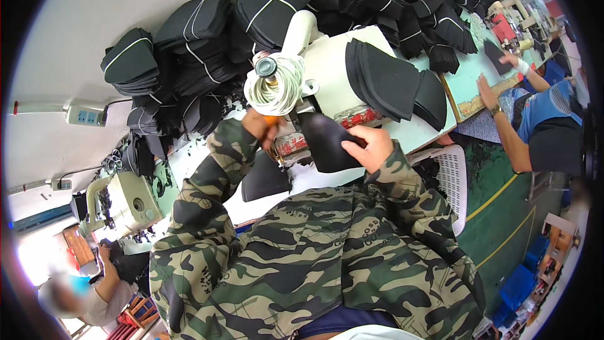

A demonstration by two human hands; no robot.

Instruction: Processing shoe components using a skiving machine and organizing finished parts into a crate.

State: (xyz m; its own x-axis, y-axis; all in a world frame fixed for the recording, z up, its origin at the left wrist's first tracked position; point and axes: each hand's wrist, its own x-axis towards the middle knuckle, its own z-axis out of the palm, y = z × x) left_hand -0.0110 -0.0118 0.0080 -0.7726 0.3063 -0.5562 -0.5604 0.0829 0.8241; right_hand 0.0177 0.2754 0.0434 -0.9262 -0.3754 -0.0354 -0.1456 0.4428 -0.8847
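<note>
Between thumb and fingers my right hand (371, 148) grips the right edge of a black sheet piece (324, 143), its other side reaching to the front of a cream bench machine (333, 56). My left hand (259, 127) is at the machine's front left, beside a small orange part; its fingers are smeared, and whether they hold anything cannot be made out. Just above that hand a bundle of pale cord loops (275, 88) hangs around the machine's arm. Fanned black pieces (380, 79) lie on the machine's top. Another black piece (267, 179) rests below, on the white table.
Tied stacks of black pieces (195, 31) are heaped behind the machine and to the far right (409, 0). A white plastic basket (452, 179) stands at my right. One co-worker (535, 113) works at the right, another (94, 283) at the lower left near a second machine (129, 204).
</note>
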